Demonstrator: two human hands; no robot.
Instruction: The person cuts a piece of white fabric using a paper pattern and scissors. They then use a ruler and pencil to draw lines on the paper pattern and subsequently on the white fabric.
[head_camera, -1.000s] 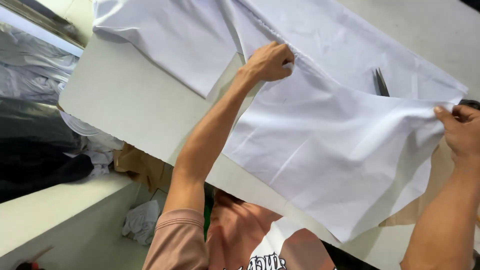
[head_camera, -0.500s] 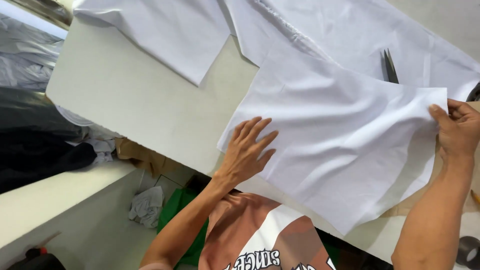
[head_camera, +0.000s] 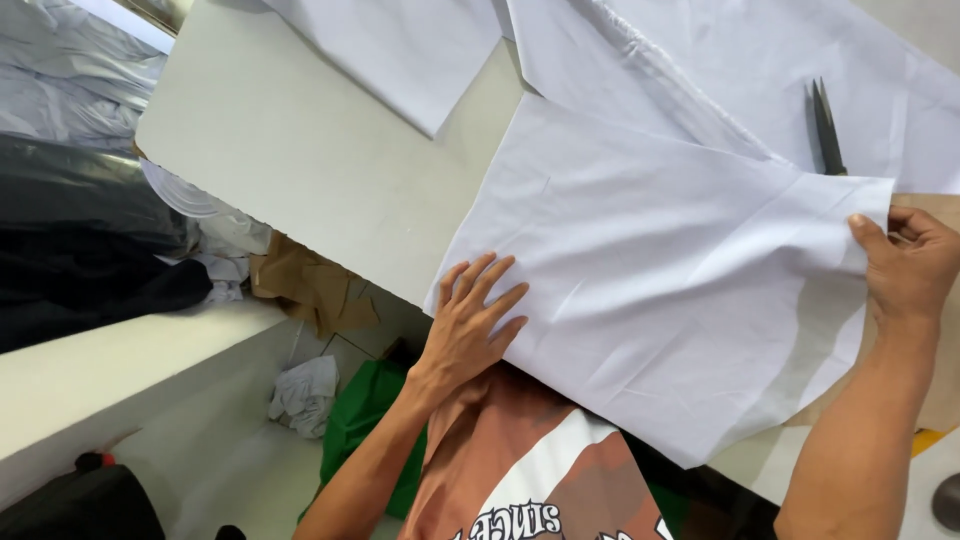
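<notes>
On the pale table (head_camera: 290, 150) our white fabric panel (head_camera: 660, 290) overhangs the near edge. Left hand (head_camera: 470, 325) lies flat, fingers spread, on its corner; right hand (head_camera: 905, 265) pinches the far edge. Keep it taut; scissors (head_camera: 826, 130) sit just beyond.

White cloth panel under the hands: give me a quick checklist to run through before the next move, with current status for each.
1. Left hand flat on the white cloth panel, fingers spread: ok.
2. Right hand pinching the panel's far corner: ok.
3. Panel smooth: not ok, creases fan out from the pinched corner.
4. Panel fully on the table: not ok, its near corner overhangs the edge.
5. Scissors clear of both hands: ok, lying beyond the panel.
6. Scissor blades closed: cannot tell.
</notes>
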